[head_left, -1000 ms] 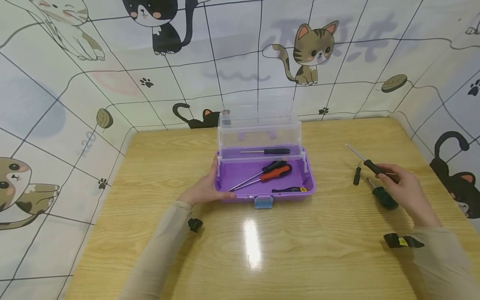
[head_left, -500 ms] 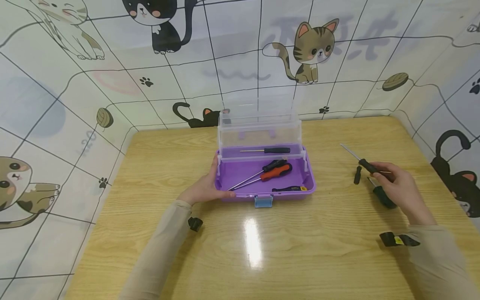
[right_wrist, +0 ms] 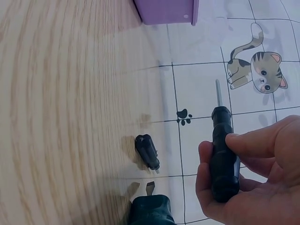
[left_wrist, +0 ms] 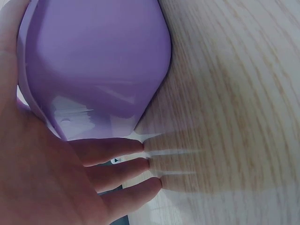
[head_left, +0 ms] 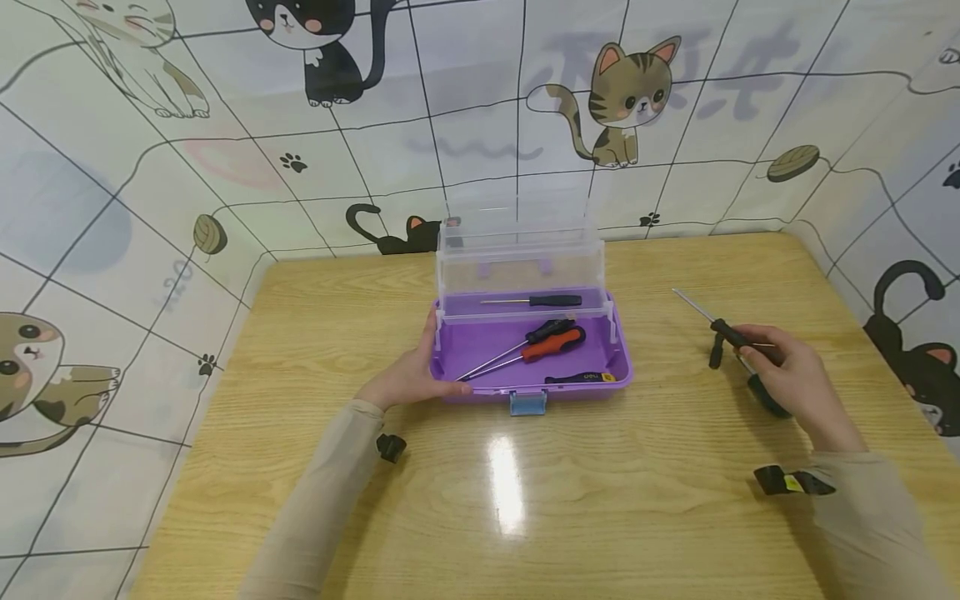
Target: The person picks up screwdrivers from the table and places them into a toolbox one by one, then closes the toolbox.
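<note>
The black screwdriver (right_wrist: 222, 154) has a ribbed, waisted handle and a slim bright shaft; its tip looks narrow, though it is too small to be sure of its shape. It sits at three o'clock from the purple toolbox (head_left: 480, 342), its shaft aimed toward ten o'clock. The toolbox has a clear lid (head_left: 521, 250) raised at twelve o'clock and a blue latch (head_left: 527, 404) at six. Within its outline, a red-handled screwdriver (head_left: 555, 343) lies beside a black-handled one (head_left: 550, 331), and a labelled dark handle (head_left: 581, 378) lies at four o'clock.

The right hand (head_left: 798, 375) pinches the screwdriver's handle between thumb and curled fingers. The left hand (head_left: 408, 379), at the box's nine o'clock, spans its near corner, thumb on the front edge, fingers fairly straight.

From the held tool, a short black screwdriver (right_wrist: 147, 151) lies at eight o'clock and a green-handled one (right_wrist: 152, 211) at five. All this is on a glossy wood-grain table (head_left: 337, 321), before a pale wall (head_left: 480, 125) printed with cartoon cats and grid lines.
</note>
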`<state>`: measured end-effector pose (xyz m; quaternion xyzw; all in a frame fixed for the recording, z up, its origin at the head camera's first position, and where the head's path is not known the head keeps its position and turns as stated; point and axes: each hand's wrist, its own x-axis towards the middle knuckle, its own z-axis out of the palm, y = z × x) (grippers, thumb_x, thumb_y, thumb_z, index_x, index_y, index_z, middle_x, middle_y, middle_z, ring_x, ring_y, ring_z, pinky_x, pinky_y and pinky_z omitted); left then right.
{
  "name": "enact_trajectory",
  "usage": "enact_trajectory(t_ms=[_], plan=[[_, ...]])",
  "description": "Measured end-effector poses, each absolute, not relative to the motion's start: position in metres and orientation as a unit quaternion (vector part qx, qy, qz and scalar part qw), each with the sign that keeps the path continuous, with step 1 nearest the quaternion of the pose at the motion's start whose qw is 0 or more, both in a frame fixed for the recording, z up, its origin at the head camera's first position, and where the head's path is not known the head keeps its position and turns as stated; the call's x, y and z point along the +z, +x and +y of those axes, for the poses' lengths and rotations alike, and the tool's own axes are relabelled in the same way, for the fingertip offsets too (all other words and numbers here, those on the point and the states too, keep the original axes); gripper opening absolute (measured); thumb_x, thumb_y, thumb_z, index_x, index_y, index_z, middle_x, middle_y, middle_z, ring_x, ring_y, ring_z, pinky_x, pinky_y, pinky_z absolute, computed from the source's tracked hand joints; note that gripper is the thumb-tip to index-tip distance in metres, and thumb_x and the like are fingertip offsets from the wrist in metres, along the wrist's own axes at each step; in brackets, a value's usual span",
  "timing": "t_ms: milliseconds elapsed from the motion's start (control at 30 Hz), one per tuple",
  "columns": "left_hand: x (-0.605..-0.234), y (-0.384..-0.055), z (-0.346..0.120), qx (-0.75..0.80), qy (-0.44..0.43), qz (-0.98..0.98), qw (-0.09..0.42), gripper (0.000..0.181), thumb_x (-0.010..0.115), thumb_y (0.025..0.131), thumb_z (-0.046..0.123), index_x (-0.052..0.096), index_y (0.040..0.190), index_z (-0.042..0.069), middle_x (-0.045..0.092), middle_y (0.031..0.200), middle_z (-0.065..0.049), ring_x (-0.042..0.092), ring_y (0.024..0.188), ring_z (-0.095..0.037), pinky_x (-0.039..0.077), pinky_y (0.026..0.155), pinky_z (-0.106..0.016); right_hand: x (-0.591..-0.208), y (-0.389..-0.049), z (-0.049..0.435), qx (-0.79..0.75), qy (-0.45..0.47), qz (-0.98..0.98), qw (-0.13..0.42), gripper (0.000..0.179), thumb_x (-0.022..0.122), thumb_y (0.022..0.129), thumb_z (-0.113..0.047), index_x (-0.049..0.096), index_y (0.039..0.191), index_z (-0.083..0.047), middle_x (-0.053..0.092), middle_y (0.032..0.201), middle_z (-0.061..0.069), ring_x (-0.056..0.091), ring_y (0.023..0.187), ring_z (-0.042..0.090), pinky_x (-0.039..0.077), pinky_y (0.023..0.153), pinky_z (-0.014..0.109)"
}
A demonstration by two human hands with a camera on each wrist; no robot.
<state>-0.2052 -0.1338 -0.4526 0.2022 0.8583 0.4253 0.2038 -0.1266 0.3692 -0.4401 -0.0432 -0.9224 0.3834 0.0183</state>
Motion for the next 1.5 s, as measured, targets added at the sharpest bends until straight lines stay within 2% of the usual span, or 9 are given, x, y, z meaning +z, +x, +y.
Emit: enact_trajectory(t_ms=[100, 333, 600, 900, 1033, 1133, 1367, 1500], plan=[[-0.452, -0.205, -0.134, 0.424, 0.200, 0.859, 0.205, 0.137, 0.086, 0.072, 0.035, -0.028, 0.148, 0.031, 0.015, 0.156, -0.023, 0.037, 0.133, -0.041, 0.029, 0.109, -0.049, -0.440, -0.127, 0.368, 0.388, -0.042, -0.921, 0.018, 0.042, 0.048, 0.102, -0.018, 0.047, 0.138, 0.004, 0.055, 0.122, 0.028, 0.044, 0.084, -0.020, 0.040, 0.065, 0.009], [-0.451, -0.205, -0.134, 0.420, 0.197, 0.861, 0.206, 0.137, 0.086, 0.072, 0.036, -0.029, 0.146, 0.035, 0.017, 0.156, -0.024, 0.038, 0.131, -0.041, 0.029, 0.109, -0.049, -0.437, -0.127, 0.367, 0.376, -0.049, -0.925, 0.008, 0.044, 0.047, 0.103, -0.023, 0.046, 0.139, 0.001, 0.056, 0.122, 0.029, 0.042, 0.084, -0.019, 0.040, 0.065, 0.011], [-0.452, -0.205, -0.134, 0.423, 0.200, 0.859, 0.207, 0.137, 0.086, 0.072, 0.035, -0.029, 0.146, 0.035, 0.017, 0.156, -0.024, 0.039, 0.131, -0.041, 0.029, 0.109, -0.050, -0.430, -0.129, 0.363, 0.382, -0.029, -0.924, 0.010, 0.044, 0.047, 0.103, -0.023, 0.047, 0.140, 0.000, 0.057, 0.122, 0.027, 0.049, 0.087, -0.011, 0.044, 0.062, 0.014], [-0.452, -0.205, -0.134, 0.421, 0.196, 0.861, 0.209, 0.137, 0.086, 0.072, 0.036, -0.028, 0.148, 0.030, 0.015, 0.156, -0.023, 0.036, 0.133, -0.041, 0.028, 0.109, -0.050, -0.423, -0.134, 0.356, 0.375, -0.009, -0.927, 0.028, 0.040, 0.048, 0.102, -0.018, 0.049, 0.139, 0.000, 0.058, 0.118, 0.027, 0.046, 0.084, -0.016, 0.043, 0.060, 0.012], [-0.452, -0.205, -0.134, 0.423, 0.195, 0.860, 0.210, 0.137, 0.086, 0.072, 0.035, -0.029, 0.147, 0.033, 0.017, 0.156, -0.024, 0.038, 0.132, -0.040, 0.029, 0.109, -0.049, -0.422, -0.136, 0.354, 0.369, -0.001, -0.929, 0.032, 0.038, 0.048, 0.102, -0.014, 0.049, 0.138, 0.000, 0.058, 0.118, 0.027, 0.044, 0.084, -0.018, 0.041, 0.060, 0.011], [-0.452, -0.205, -0.134, 0.423, 0.195, 0.859, 0.211, 0.137, 0.086, 0.072, 0.035, -0.029, 0.146, 0.035, 0.016, 0.156, -0.024, 0.038, 0.132, -0.040, 0.029, 0.109, -0.049, -0.421, -0.137, 0.353, 0.367, 0.002, -0.930, 0.034, 0.038, 0.049, 0.102, -0.015, 0.050, 0.137, 0.000, 0.057, 0.120, 0.027, 0.043, 0.084, -0.019, 0.041, 0.059, 0.013], [-0.451, -0.204, -0.133, 0.427, 0.199, 0.856, 0.212, 0.137, 0.086, 0.073, 0.034, -0.029, 0.147, 0.031, 0.015, 0.156, -0.024, 0.037, 0.132, -0.041, 0.028, 0.109, -0.049, -0.419, -0.139, 0.348, 0.371, 0.020, -0.927, 0.046, 0.037, 0.051, 0.101, -0.014, 0.052, 0.135, 0.001, 0.058, 0.119, 0.027, 0.044, 0.084, -0.018, 0.039, 0.057, 0.017], [-0.452, -0.205, -0.134, 0.429, 0.200, 0.855, 0.210, 0.137, 0.086, 0.073, 0.034, -0.029, 0.146, 0.035, 0.015, 0.156, -0.024, 0.038, 0.131, -0.041, 0.030, 0.108, -0.049, -0.418, -0.140, 0.344, 0.372, 0.025, -0.927, 0.045, 0.037, 0.052, 0.101, -0.014, 0.053, 0.135, 0.000, 0.059, 0.117, 0.027, 0.046, 0.083, -0.016, 0.038, 0.055, 0.021]])
